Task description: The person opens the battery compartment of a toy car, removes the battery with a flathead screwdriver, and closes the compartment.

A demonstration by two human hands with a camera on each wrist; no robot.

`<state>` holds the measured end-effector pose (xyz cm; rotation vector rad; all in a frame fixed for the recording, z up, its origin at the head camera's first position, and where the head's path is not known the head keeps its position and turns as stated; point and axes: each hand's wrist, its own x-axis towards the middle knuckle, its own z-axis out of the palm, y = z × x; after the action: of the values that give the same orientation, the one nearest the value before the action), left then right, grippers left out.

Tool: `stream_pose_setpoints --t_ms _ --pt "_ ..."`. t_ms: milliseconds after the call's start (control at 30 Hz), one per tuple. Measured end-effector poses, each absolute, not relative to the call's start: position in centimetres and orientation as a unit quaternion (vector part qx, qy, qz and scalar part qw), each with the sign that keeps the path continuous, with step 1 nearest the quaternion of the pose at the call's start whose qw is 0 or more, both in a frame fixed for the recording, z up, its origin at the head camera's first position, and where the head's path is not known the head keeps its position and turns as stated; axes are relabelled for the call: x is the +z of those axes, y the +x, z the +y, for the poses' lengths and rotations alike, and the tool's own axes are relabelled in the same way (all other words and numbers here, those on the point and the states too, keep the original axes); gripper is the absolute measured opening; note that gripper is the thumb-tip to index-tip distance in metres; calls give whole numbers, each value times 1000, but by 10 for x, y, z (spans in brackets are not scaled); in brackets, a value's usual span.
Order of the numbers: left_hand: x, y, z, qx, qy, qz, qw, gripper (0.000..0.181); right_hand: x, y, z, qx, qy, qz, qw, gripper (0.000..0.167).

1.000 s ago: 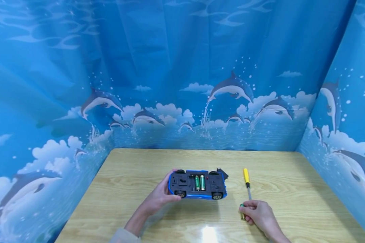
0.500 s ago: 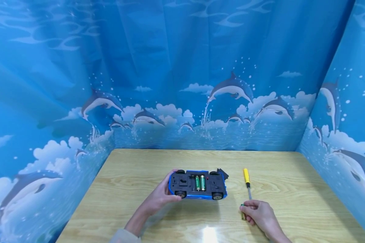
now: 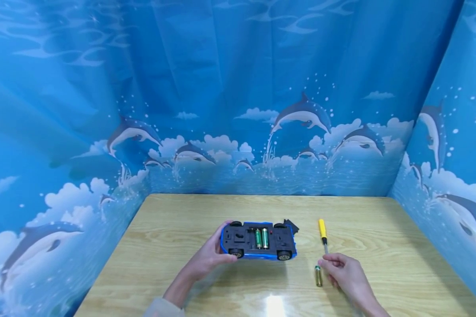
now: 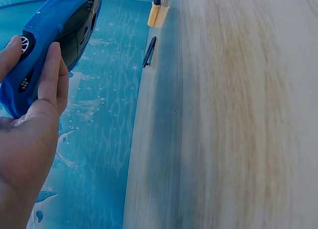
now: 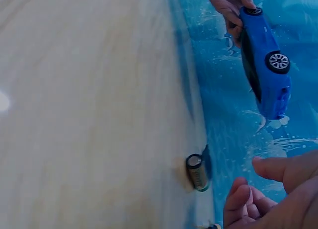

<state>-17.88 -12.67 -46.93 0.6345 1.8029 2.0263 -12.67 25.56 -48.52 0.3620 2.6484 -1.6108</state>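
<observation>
Upside down above the table, the blue toy car [image 3: 238, 246] shows its black underside, with two green batteries [image 3: 262, 238] in the open compartment. My left hand [image 3: 206, 260] grips the car's left end, thumb and fingers on opposite sides; the left wrist view shows the fingers [image 4: 51, 77] against the blue body. A green-and-gold battery [image 3: 318, 276] is on the table beside my right hand [image 3: 351, 277]. In the right wrist view that battery [image 5: 198, 175] stands apart from my right hand [image 5: 283, 194], whose thumb and fingertips are separated with nothing between them.
A screwdriver with a yellow handle [image 3: 322, 229] lies just beyond the right hand, its shaft towards it. A small black piece [image 3: 291, 226] shows by the car's right end. Blue dolphin-printed sheets [image 3: 238, 110] stand around the wooden table [image 3: 174, 207].
My right hand has let go of the battery and shifted slightly right and away, leaving it on the table. The left hand and the car are almost unmoved.
</observation>
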Motion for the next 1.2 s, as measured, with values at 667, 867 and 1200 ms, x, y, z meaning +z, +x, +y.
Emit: stream_pose_setpoints --t_ms 667,867,1200 --pt "-468 -177 -117 711 220 642 186 98 -424 -138 208 -504 -84 852 -117 30" --pt "-467 -178 -116 711 226 638 190 97 -421 -142 187 -505 -131 844 -125 28" --pt "-470 -178 -115 711 233 636 190 96 -428 -150 161 -465 -194 850 -156 27"
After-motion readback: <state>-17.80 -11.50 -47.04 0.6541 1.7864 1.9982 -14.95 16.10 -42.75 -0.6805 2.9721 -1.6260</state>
